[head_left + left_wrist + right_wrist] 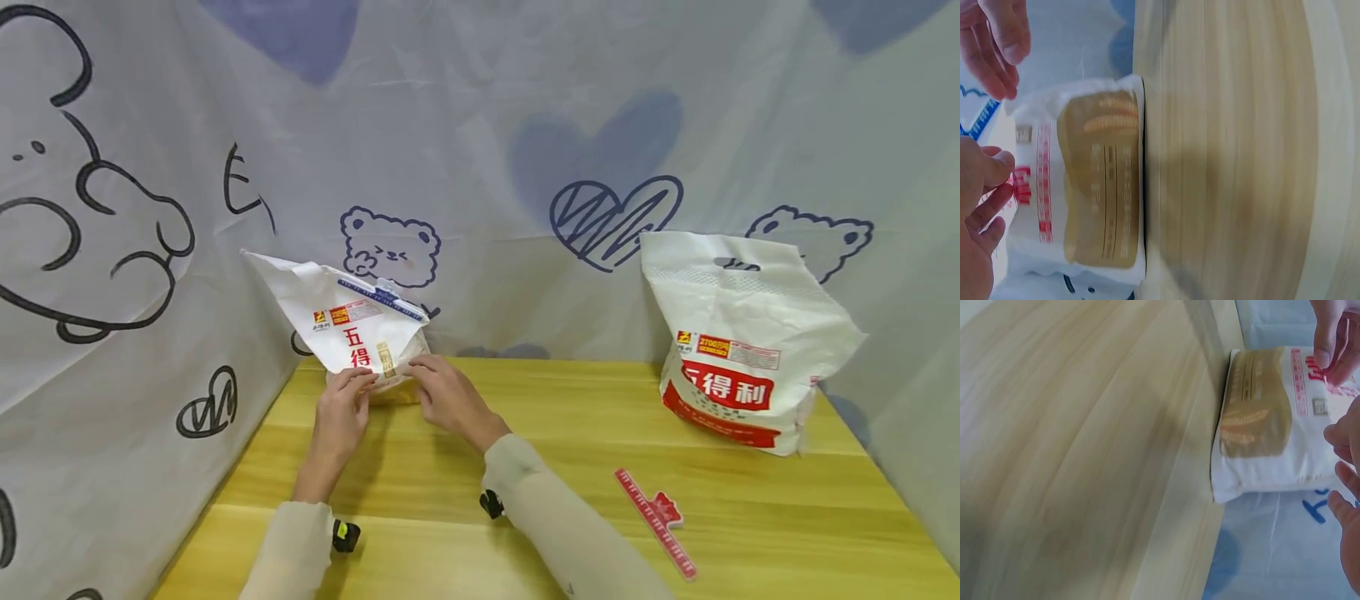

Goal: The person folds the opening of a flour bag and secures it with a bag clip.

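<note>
On the left of the table stands a white flour bag [318,292] with red print, its upper part tilted to one side. A blue sealing clip [380,299] lies across the bag's upper right edge. At the bag's front, my left hand [343,415] pinches the material by the red characters between thumb and finger. My right hand [453,402] is at the bag's right front, fingers loosely bent and apart; I cannot tell whether they touch it. Both wrist views show the bag's lower brown panel [1104,206] with wheat ears [1244,427].
A second, larger white flour bag [731,333] with a handle hole stands at the right. A red sealing clip [656,523] lies on the wooden table [540,467] at the front right. Printed cloth [480,167] hangs behind and along the left side.
</note>
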Available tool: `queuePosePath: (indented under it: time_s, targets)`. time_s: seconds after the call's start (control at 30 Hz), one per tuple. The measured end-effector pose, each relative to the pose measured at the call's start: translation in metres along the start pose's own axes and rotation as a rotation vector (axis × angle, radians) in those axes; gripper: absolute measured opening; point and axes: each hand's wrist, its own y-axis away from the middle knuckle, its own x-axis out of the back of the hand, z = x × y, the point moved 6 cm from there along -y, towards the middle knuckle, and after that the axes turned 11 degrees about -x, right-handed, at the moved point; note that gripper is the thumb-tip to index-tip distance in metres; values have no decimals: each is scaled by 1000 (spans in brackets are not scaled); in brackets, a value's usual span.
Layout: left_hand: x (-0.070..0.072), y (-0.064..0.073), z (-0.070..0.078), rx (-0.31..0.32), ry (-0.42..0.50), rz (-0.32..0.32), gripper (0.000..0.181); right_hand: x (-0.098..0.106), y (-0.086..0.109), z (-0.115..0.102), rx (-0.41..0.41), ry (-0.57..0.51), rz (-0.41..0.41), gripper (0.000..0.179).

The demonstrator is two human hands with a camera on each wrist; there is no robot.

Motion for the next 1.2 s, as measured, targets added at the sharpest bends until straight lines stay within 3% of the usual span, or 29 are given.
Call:
queuePosePath:
  time_s: [0.17,0.4,0.63,0.83,1.2]
  targets:
    - [-14,-3,20,7,47,10,32,8,15,17,-53,21,-9,37]
    - [-28,-10,42,-28,112,32,31,21,30,34,-72,4,41,37]
    - [-41,-13,56,-41,149,40,32,31,47,46,-124,-32,82,37]
    - [-50,-10,70,-59,163,17,32,40,65,59,-182,-45,88,39]
    - [-75,-21,98,-83,195,-34,30,80,93,81,-176,-13,142,39]
